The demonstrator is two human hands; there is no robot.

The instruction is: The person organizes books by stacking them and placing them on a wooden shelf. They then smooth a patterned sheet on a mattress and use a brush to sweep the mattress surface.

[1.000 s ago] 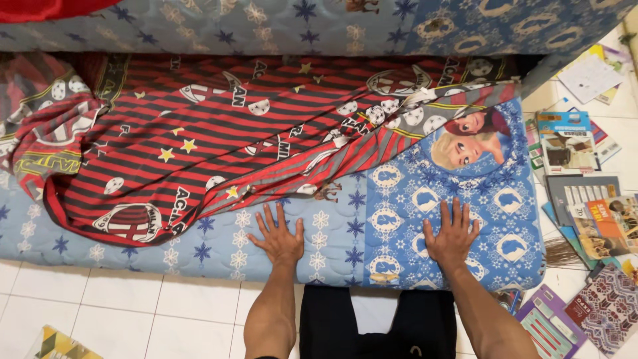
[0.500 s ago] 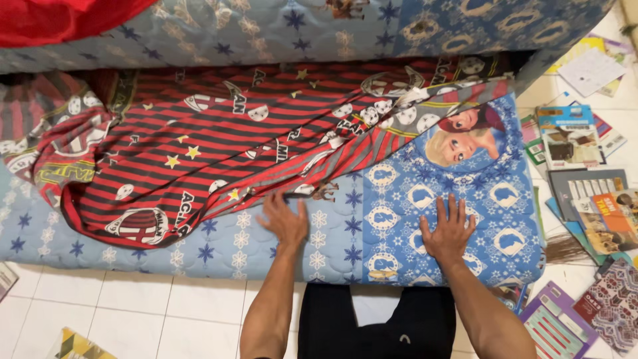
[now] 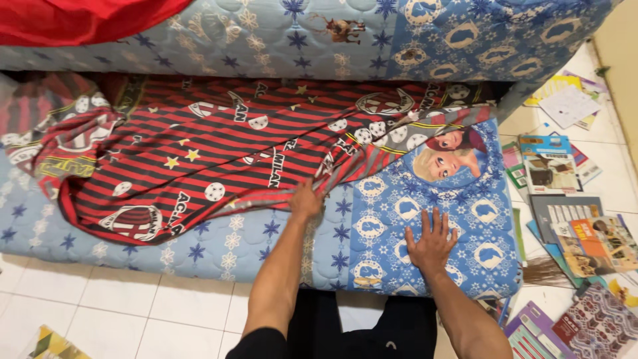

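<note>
At centre frame we see the left hand (image 3: 306,201) with its fingers closed on the lower edge of the red-and-black striped sheet (image 3: 219,153), which lies across the blue quilted mattress (image 3: 266,239). Right of it, the right hand (image 3: 431,243) presses flat, fingers spread wide, on the mattress's blue patterned part.

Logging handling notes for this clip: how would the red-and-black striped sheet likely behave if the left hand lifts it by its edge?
The striped sheet probably hangs limp: it already lies rumpled and folded on the mattress. It looks thin, so likely light. With the left hand gripping one edge, the rest would probably drag and bunch.
</note>
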